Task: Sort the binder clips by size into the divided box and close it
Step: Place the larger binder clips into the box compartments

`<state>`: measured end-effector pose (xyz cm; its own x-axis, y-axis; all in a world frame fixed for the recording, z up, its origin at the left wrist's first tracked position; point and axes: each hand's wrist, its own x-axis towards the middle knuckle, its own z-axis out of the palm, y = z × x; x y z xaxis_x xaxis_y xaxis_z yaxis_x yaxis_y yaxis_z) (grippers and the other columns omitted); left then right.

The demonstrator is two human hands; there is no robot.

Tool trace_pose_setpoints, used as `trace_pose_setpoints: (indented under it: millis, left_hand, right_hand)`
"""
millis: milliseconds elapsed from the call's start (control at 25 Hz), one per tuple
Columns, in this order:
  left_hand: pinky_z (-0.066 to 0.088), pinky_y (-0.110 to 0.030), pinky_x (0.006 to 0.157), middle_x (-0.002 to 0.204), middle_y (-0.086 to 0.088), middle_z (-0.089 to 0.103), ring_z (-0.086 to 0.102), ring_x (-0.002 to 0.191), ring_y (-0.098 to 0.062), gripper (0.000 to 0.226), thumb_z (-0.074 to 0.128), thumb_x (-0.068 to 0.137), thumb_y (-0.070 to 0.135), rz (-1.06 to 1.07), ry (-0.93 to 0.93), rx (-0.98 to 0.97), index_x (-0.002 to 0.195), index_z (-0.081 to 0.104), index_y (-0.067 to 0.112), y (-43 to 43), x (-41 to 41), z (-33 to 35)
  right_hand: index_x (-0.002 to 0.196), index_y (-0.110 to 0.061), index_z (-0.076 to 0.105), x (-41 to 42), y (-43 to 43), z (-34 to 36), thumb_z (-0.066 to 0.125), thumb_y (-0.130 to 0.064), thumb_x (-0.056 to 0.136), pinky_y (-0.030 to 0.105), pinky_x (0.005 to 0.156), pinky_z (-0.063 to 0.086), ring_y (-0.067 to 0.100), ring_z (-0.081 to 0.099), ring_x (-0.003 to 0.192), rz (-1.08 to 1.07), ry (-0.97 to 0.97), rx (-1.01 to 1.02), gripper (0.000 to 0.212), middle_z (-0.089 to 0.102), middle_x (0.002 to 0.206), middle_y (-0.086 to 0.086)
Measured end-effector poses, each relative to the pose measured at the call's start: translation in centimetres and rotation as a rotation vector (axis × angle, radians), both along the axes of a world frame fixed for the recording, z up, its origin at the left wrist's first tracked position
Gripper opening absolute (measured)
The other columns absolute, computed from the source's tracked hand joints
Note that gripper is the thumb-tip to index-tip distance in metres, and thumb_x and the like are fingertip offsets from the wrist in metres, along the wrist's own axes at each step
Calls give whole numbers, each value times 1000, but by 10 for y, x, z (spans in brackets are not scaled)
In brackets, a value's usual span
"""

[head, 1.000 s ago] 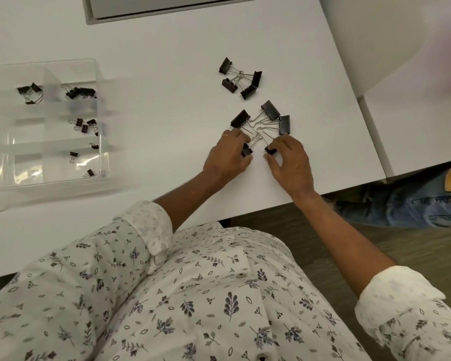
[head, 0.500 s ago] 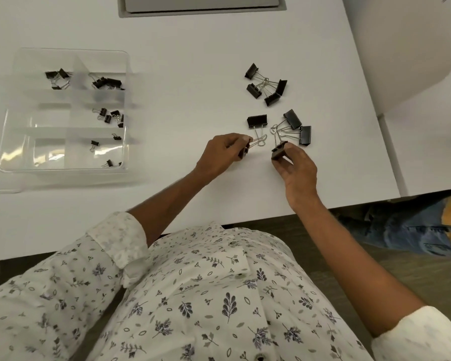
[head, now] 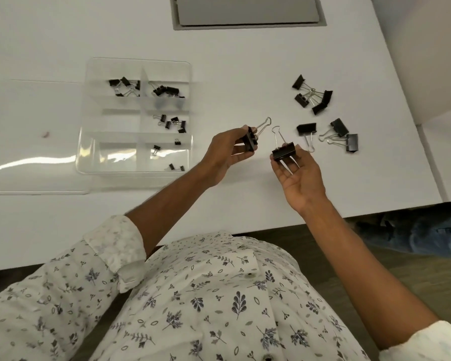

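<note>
My left hand (head: 225, 152) holds a large black binder clip (head: 251, 138) above the white table, its wire handles pointing up and right. My right hand (head: 298, 173) pinches another large black binder clip (head: 283, 152) close beside it. Three more large clips (head: 339, 135) lie loose to the right, and a cluster of several medium clips (head: 313, 96) lies behind them. The clear divided box (head: 136, 61) sits open at the left, with smaller clips in its upper and right-hand compartments.
The box's clear lid (head: 31, 178) lies flat, spread to the left of the box. A grey recessed panel (head: 248, 11) is set in the table at the back. The table's front edge (head: 245, 230) runs just in front of my body; its right edge is near the loose clips.
Both hands have lifted off the table, each raising a large clip out of the loose pile. My view has swung left, bringing the box nearer the centre.
</note>
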<state>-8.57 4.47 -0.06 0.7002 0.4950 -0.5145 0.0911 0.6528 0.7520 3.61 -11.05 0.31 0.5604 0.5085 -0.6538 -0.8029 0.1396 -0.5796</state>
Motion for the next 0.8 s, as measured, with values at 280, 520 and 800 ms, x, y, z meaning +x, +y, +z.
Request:
trace_pose_setpoints:
  millis: [280, 520, 800]
  left_hand:
    - [55, -39, 103, 101, -4, 72, 69, 98, -16, 27, 67, 95, 27, 167, 102, 300, 115, 74, 10, 89, -119, 15]
    - [55, -31, 99, 125, 3, 67, 68, 106, -10, 46, 75, 85, 29, 144, 445, 1100, 127, 64, 18, 171, -198, -5]
    - [40, -22, 99, 146, -9, 54, 53, 132, -23, 72, 79, 85, 15, -254, 603, 1185, 149, 46, 11, 222, -216, -11]
  right_hand:
    - [113, -5, 65, -93, 101, 13, 65, -20, 99, 41, 103, 56, 34, 72, 103, 339, -82, 17, 21, 70, 105, 14]
    - [105, -20, 73, -143, 188, 18, 77, -30, 89, 36, 94, 59, 13, 72, 96, 717, -777, -122, 20, 76, 101, -1]
    - [105, -14, 74, -164, 259, 1, 80, -24, 85, 13, 80, 53, -4, 64, 81, 920, -1497, -201, 23, 71, 105, 0]
